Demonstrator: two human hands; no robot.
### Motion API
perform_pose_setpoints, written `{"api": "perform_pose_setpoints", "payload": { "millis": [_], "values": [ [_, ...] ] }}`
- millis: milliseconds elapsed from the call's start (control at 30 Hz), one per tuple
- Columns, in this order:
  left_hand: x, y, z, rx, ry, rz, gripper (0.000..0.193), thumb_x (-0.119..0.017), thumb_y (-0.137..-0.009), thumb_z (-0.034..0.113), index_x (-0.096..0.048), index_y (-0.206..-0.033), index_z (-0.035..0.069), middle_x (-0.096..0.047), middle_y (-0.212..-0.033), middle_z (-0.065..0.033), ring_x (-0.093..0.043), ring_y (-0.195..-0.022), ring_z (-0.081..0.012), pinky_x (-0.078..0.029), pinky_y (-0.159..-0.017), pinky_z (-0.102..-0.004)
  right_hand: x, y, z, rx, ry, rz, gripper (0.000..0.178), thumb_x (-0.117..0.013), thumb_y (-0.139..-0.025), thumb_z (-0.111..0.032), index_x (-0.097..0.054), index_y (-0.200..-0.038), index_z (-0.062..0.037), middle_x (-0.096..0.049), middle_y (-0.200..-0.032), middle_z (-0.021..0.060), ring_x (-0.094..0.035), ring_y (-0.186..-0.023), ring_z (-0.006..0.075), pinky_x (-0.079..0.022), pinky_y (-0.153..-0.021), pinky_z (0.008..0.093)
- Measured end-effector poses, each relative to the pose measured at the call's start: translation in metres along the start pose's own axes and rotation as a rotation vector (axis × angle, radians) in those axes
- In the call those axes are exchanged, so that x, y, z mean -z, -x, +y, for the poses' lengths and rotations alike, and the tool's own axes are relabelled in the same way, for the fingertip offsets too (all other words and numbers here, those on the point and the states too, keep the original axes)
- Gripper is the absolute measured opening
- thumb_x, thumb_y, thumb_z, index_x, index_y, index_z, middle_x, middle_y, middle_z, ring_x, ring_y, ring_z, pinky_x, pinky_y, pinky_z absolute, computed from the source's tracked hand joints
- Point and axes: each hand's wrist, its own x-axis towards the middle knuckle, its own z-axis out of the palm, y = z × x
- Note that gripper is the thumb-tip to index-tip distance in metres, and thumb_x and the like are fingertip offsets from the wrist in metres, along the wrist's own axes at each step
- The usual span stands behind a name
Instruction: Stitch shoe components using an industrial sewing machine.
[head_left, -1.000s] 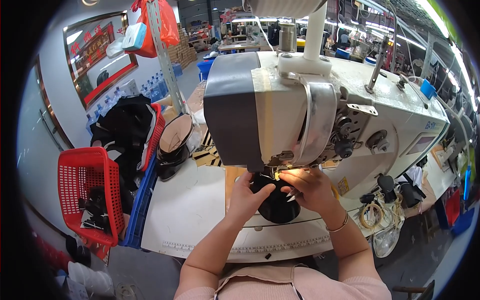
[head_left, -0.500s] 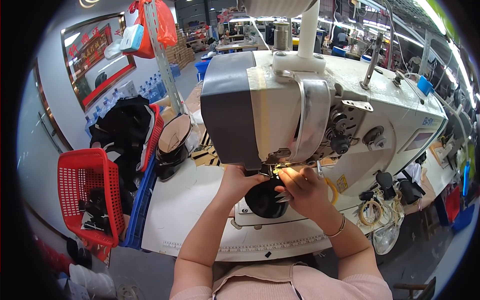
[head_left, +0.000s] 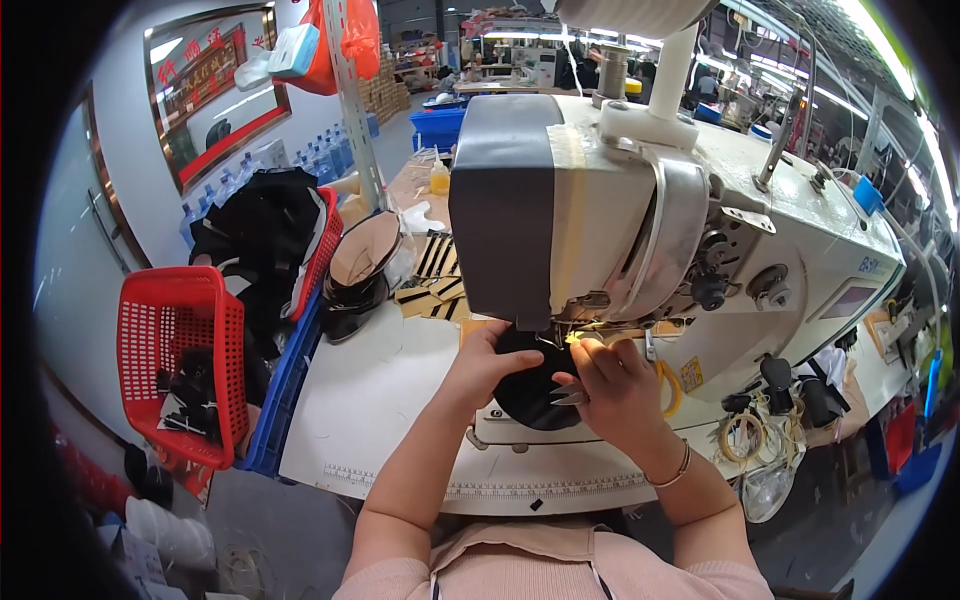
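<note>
A black rounded fabric-like piece (head_left: 537, 392) lies under the needle area of a large white and grey sewing machine (head_left: 500, 210). My left hand (head_left: 482, 372) rests at the piece's left side, thumb stretched across it and fingers spread toward the machine head. In my right hand (head_left: 618, 385) is a pair of small metal thread snips (head_left: 570, 396), its blades pointing left over the piece. My right fingertips are bent close to the lit needle area, where a small yellow glow hides detail. What those fingertips touch I cannot tell.
Red baskets (head_left: 235, 370) with black scraps stand at the left beside a blue crate (head_left: 275, 430). Tan and black strips (head_left: 432, 285) and dark shoe-like pieces (head_left: 360, 270) lie behind my left hand. Tape rolls (head_left: 742, 428) and cords hang at the right.
My view has shifted left, so the machine appears farther right. My left thumb and fingers have spread apart and show more of the black piece. The snips stay in my right hand.
</note>
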Motion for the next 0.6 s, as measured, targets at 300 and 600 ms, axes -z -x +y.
{"api": "perform_pose_setpoints", "payload": {
  "millis": [300,600],
  "values": [
    [0.012,-0.017,0.012,-0.099,-0.124,-0.110,0.042,-0.071,-0.064,-0.003,-0.058,-0.104,0.000,-0.062,-0.094,-0.0066,-0.059,-0.086,-0.0165,-0.047,-0.078,-0.0282,0.003,0.002,0.001,-0.045,-0.100,-0.016,0.028,-0.068,-0.071,-0.021,-0.061,-0.090,-0.0016,-0.056,-0.084,0.0063,-0.051,-0.073,0.0221,-0.046,-0.060,0.0302],
    [0.006,-0.035,0.029,-0.447,-0.852,-0.015,0.037,-0.075,-0.062,0.008,-0.061,-0.096,0.002,-0.062,-0.091,-0.0074,-0.059,-0.083,-0.0201,-0.047,-0.075,-0.0296,0.015,0.008,0.027,-0.203,-0.239,-0.211,0.057,-0.061,-0.056,0.001,-0.060,-0.109,-0.0212,-0.055,-0.096,0.0020,-0.052,-0.084,0.0257,-0.050,-0.065,0.0339]
  ]
}}
